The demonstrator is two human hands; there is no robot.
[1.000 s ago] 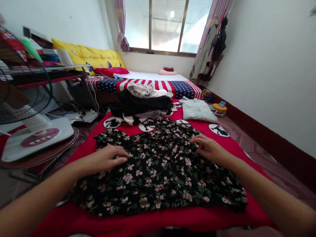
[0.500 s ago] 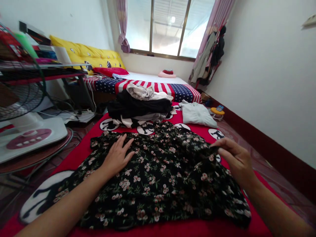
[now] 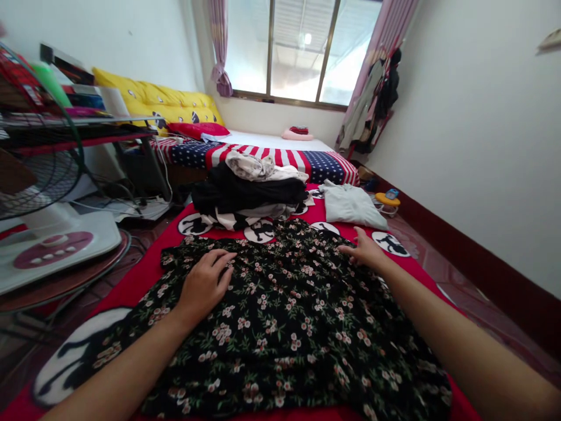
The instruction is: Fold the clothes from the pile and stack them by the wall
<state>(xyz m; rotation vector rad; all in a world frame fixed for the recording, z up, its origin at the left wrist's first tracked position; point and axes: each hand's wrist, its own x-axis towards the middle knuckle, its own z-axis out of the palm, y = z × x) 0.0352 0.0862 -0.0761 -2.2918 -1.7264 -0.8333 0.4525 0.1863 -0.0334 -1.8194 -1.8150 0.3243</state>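
A black garment with small pink flowers [image 3: 284,316] lies spread on a red blanket [image 3: 144,272] in front of me. My left hand [image 3: 205,283] rests palm down on the garment's left upper part, fingers apart and flat. My right hand [image 3: 363,250] reaches to the garment's far right edge, fingers stretched forward and touching the cloth.
A pile of dark and pale clothes [image 3: 249,190] sits beyond the garment, with a folded pale grey garment [image 3: 350,204] to its right. A fan base [image 3: 52,245] stands on the left. A bed with a flag-pattern cover [image 3: 272,155] lies behind, a wall on the right.
My right hand let go of the raised right edge of the garment and now lies farther forward on it. The cloth lies flatter. My left hand has barely moved.
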